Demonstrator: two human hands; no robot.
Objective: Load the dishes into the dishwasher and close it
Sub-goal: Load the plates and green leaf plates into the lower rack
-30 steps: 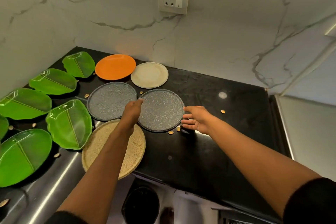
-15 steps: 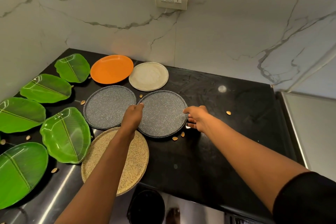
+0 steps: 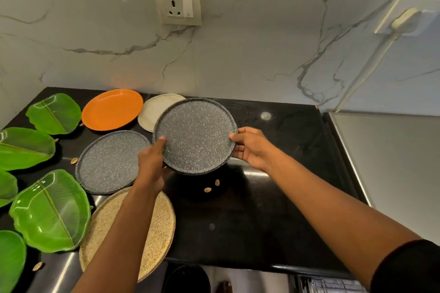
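Speckled grey plate (image 3: 195,135) is held clear of the black countertop (image 3: 273,197), tilted toward the camera, with the left hand (image 3: 152,164) pinching its left rim, thumb on the upper face, and the right hand (image 3: 252,147) gripping its right rim, fingers curled beneath. A second grey plate (image 3: 112,162) lies flat on the countertop just left of the held plate, the cream plate (image 3: 152,112) and orange plate (image 3: 112,109) behind it, the woven tan plate (image 3: 157,233) in front and green leaf-shaped plates (image 3: 52,211) further left. Two seeds (image 3: 212,185) lie on the countertop below the held plate.
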